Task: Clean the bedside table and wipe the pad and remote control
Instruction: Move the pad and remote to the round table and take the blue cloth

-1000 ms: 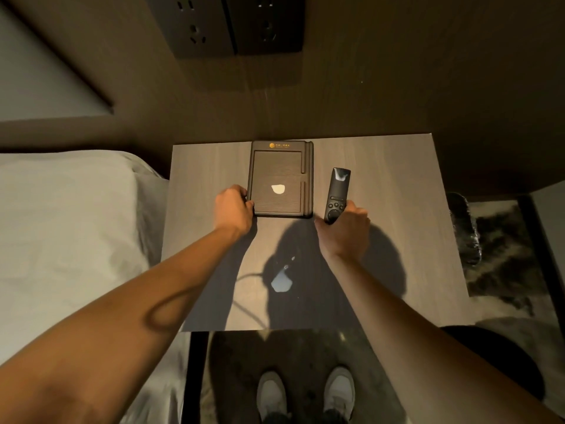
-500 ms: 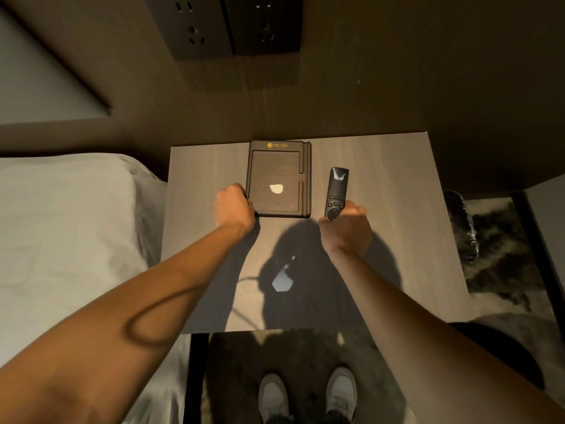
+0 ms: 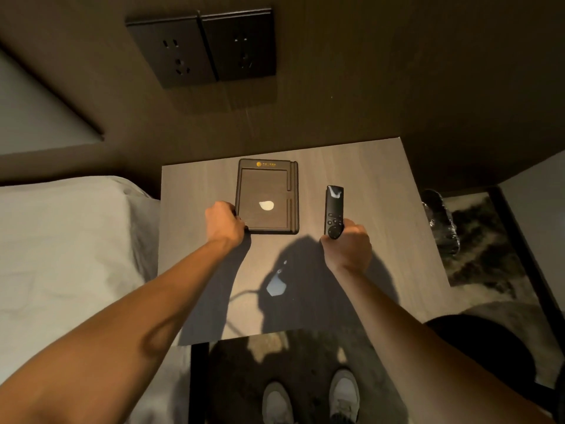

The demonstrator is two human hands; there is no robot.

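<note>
Head view: right hand point(image 3: 347, 247) is curling closed on the near end of the remote control point(image 3: 333, 212), its long axis running near-to-far, while left hand point(image 3: 224, 223) is pinching the pad point(image 3: 266, 195) at its near-left corner on the bedside table point(image 3: 382, 194)

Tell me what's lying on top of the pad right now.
On the pad only a pale glossy patch, probably reflected light, shows. The left hand covers its near-left corner, so that spot is hidden.
</note>
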